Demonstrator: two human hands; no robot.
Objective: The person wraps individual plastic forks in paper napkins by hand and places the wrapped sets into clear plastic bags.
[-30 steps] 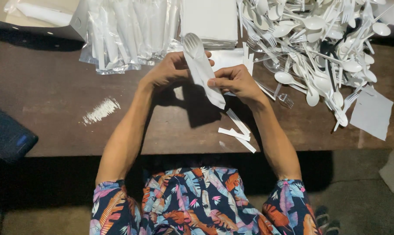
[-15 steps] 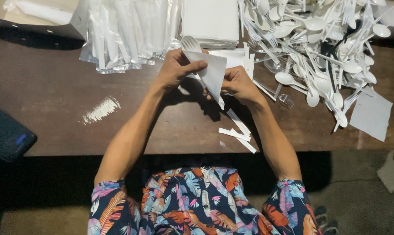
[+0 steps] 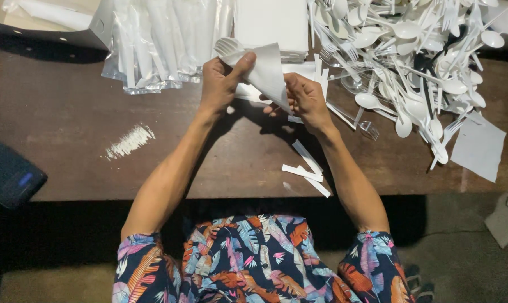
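Between both hands [image 3: 220, 84] [image 3: 304, 98], napkin [image 3: 268, 73] now wider.

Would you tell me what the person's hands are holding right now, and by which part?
Both hold a white napkin wrapped around white plastic cutlery: the left hand pinches its upper edge near the utensil heads, and the right hand grips the lower end.

I see a white paper napkin [image 3: 268, 73] held above the worktop, folded into a wedge that narrows toward its lower right tip. It wraps white plastic cutlery [image 3: 227, 46], whose fork tines and spoon bowl stick out at the upper left end, tilted diagonally.
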